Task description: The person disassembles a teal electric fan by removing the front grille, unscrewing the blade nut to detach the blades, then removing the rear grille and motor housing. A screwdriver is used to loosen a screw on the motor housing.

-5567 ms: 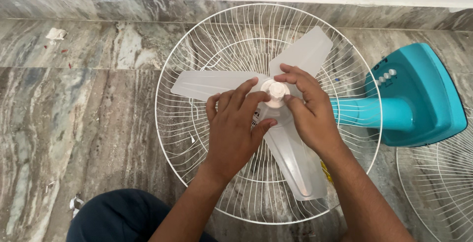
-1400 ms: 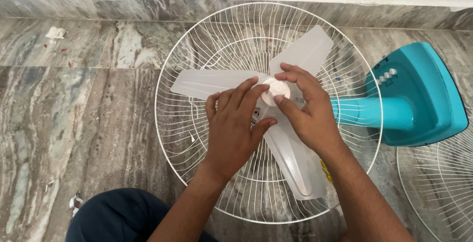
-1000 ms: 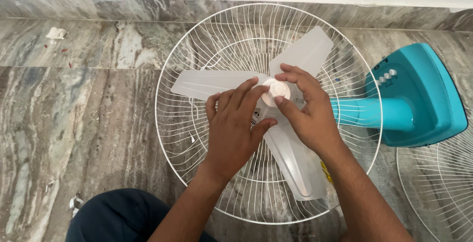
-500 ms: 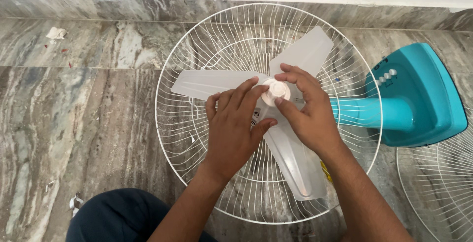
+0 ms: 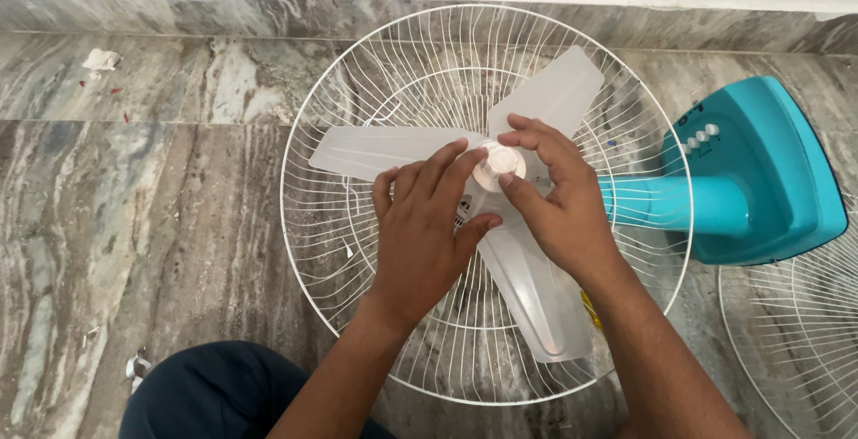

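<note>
A teal fan lies on its back on the marble floor, with its white wire rear guard (image 5: pixel 313 251) facing up. A translucent three-bladed propeller (image 5: pixel 384 148) sits inside the guard. At its hub is a small round white cap (image 5: pixel 501 164). My right hand (image 5: pixel 559 206) pinches this cap between thumb and fingers. My left hand (image 5: pixel 427 233) lies flat on the hub and blade beside the cap, with its fingertips touching the cap's left side.
The fan's teal neck and base (image 5: pixel 769 171) with white buttons lie to the right. A second white wire guard (image 5: pixel 804 341) rests at the lower right. Paper scraps (image 5: pixel 100 60) lie at the far left. My dark-clothed knee (image 5: pixel 214 394) is at the bottom.
Both hands have stayed on the hub. The right fingers have shifted slightly around the cap since the earliest frame; the blades and fan have barely moved.
</note>
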